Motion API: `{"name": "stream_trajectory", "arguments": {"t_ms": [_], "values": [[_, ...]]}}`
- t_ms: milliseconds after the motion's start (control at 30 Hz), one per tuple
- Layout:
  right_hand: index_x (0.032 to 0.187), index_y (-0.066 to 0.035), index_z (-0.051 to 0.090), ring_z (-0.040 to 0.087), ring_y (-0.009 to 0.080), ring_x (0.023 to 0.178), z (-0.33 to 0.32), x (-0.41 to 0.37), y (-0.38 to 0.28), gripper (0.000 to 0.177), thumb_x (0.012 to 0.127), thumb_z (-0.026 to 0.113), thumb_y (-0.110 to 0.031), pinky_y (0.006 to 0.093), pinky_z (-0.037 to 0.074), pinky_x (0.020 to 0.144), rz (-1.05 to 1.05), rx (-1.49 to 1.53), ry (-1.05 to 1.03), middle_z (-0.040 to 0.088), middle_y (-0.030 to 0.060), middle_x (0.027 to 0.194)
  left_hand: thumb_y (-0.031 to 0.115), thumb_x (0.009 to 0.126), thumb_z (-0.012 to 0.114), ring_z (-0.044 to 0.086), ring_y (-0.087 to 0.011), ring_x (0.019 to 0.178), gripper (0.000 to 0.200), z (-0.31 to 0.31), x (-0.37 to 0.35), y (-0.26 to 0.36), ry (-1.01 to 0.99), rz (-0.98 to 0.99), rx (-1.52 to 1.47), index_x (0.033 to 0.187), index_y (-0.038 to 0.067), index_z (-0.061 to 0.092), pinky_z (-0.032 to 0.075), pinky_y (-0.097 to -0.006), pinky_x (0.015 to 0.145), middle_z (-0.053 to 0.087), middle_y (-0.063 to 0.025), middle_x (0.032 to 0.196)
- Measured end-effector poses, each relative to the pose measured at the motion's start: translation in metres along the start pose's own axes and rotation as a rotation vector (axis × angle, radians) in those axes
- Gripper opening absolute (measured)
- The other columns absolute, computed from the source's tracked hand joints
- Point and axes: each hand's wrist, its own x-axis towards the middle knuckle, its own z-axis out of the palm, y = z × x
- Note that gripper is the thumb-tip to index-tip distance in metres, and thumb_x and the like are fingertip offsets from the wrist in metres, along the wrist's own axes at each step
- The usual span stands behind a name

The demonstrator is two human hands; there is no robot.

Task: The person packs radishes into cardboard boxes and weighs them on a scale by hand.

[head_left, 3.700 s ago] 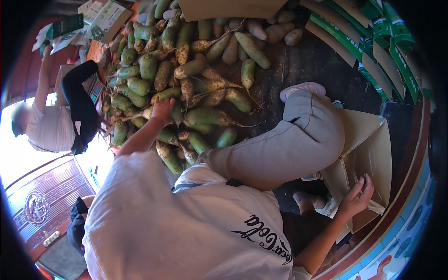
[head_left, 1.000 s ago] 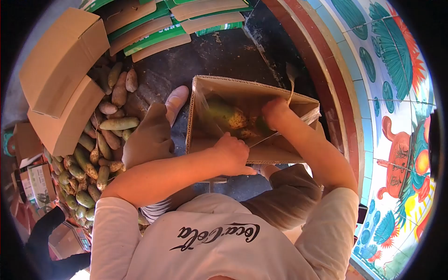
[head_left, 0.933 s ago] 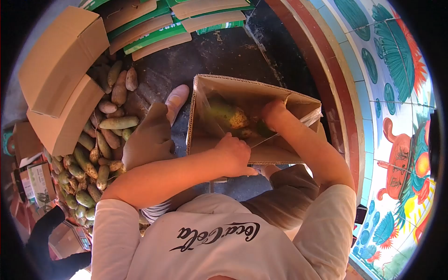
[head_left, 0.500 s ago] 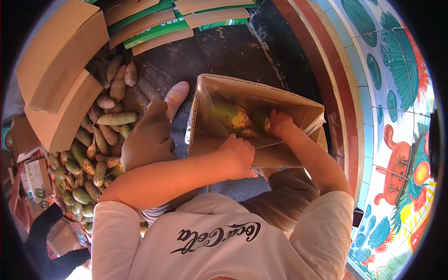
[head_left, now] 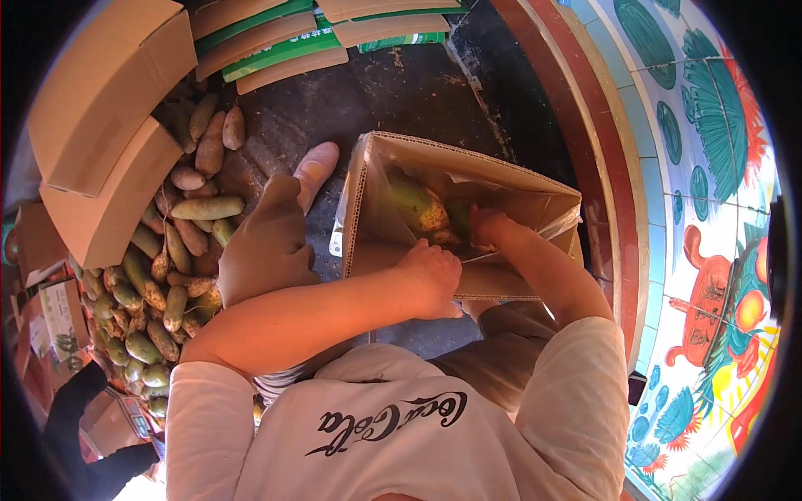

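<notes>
An upright cardboard box [head_left: 480,164] with a clear plastic liner stands open in front of my body. Inside lies a large green gourd [head_left: 415,204] with a yellow-orange patch. My left hand [head_left: 431,280] is closed over the box's near rim, pinching the rim and liner. Deep in the box, my right hand [head_left: 489,228] curls against a second green gourd [head_left: 459,219], to the right of the first. The fingertips of my right hand are partly hidden.
Many green and brown gourds [head_left: 146,346] are heaped on the floor at left, beside stacked cardboard boxes [head_left: 109,92]. Flattened green-and-brown cartons [head_left: 284,54] lie at the top. A painted tile wall [head_left: 710,192] curves along the right. At lower left shows a dark sleeve [head_left: 79,417].
My right hand has moved slightly left and lower into the box. The box's left rim has shifted a little to the right. My left hand stays at the near rim.
</notes>
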Motion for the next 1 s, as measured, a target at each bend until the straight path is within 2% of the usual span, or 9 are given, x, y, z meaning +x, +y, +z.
{"name": "stream_trajectory", "arguments": {"t_ms": [67,167,333,633,700,800,900,967,1000], "values": [[0.133,0.008,0.029,0.063,0.0307,0.098,0.003,-0.003,-0.004,0.097,0.063,0.078,-0.037,0.0373,0.052,0.081,-0.017,-0.035,0.033,0.064,0.0203,0.106,0.050,0.075,0.064,0.052,-0.0318,0.107,0.070,0.001,0.002,0.000,0.007,0.003,-0.017,0.115,-0.006,0.051,0.034,-0.0438,0.099,0.056,-0.0203,0.112],[0.126,0.006,0.043,0.064,0.0303,0.096,0.007,0.007,-0.009,0.081,0.064,0.078,-0.035,0.0369,0.052,0.079,-0.036,-0.077,-0.005,0.064,0.0219,0.104,0.048,0.074,0.066,0.052,-0.0313,0.108,0.068,-0.003,0.000,0.001,-0.009,-0.007,-0.037,0.114,-0.005,0.052,0.034,-0.0430,0.099,0.057,-0.0190,0.112],[0.121,0.003,0.048,0.063,0.0318,0.097,0.006,0.020,-0.003,0.072,0.066,0.077,-0.033,0.0383,0.051,0.080,-0.100,-0.075,-0.075,0.063,0.0214,0.104,0.045,0.073,0.068,0.054,-0.0305,0.107,0.058,0.002,0.006,-0.003,0.012,0.018,-0.095,0.106,-0.003,0.060,0.037,-0.0420,0.095,0.062,-0.0146,0.106],[0.113,-0.003,0.058,0.061,0.0346,0.097,-0.019,-0.002,0.019,0.054,0.069,0.075,-0.030,0.0409,0.050,0.081,-0.059,0.019,-0.041,0.063,0.0205,0.104,0.042,0.071,0.067,0.060,-0.0248,0.099,0.041,0.003,0.025,0.002,0.008,-0.053,0.008,0.098,0.010,0.070,0.041,-0.0414,0.087,0.065,-0.0064,0.103],[0.112,-0.006,0.059,0.060,0.0364,0.099,-0.027,-0.018,0.021,0.050,0.070,0.074,-0.029,0.0432,0.049,0.083,-0.073,0.039,0.057,0.062,0.0197,0.106,0.043,0.070,0.067,0.060,-0.0236,0.099,0.042,0.002,0.024,0.000,0.015,-0.033,0.007,0.097,0.010,0.070,0.041,-0.0415,0.087,0.065,-0.0054,0.104],[0.098,-0.002,0.061,0.060,0.0381,0.092,-0.058,-0.089,-0.008,0.031,0.078,0.066,-0.026,0.0452,0.048,0.078,-0.088,0.213,0.470,0.063,0.0203,0.099,0.042,0.069,0.068,0.060,-0.0240,0.099,0.046,-0.018,-0.003,-0.003,0.081,0.013,-0.042,0.102,0.009,0.068,0.041,-0.0417,0.088,0.065,-0.0050,0.104],[0.092,-0.001,0.059,0.059,0.0401,0.082,-0.065,-0.144,-0.032,0.019,0.086,0.057,-0.018,0.0449,0.047,0.071,-0.206,0.412,0.809,0.062,0.0195,0.090,0.044,0.069,0.068,0.060,-0.0251,0.099,0.053,-0.027,-0.014,-0.006,0.272,-0.013,-0.010,0.111,0.011,0.063,0.041,-0.0420,0.087,0.064,-0.0057,0.106],[0.090,-0.001,0.058,0.058,0.0381,0.077,-0.059,-0.170,-0.048,0.014,0.088,0.053,-0.014,0.0427,0.046,0.067,-0.284,0.474,0.978,0.061,0.0182,0.084,0.043,0.073,0.066,0.059,-0.0278,0.100,0.055,-0.060,-0.072,-0.012,0.358,0.018,-0.080,0.117,0.011,0.058,0.044,-0.0426,0.085,0.063,-0.0090,0.106],[0.089,-0.001,0.057,0.058,0.0371,0.074,-0.052,-0.180,-0.055,0.013,0.090,0.051,-0.011,0.0416,0.046,0.065,-0.322,0.507,1.055,0.060,0.0176,0.081,0.042,0.076,0.064,0.059,-0.0293,0.100,0.052,-0.064,-0.100,-0.023,0.545,0.005,-0.142,0.116,0.010,0.058,0.045,-0.0426,0.084,0.062,-0.0109,0.105]]}}
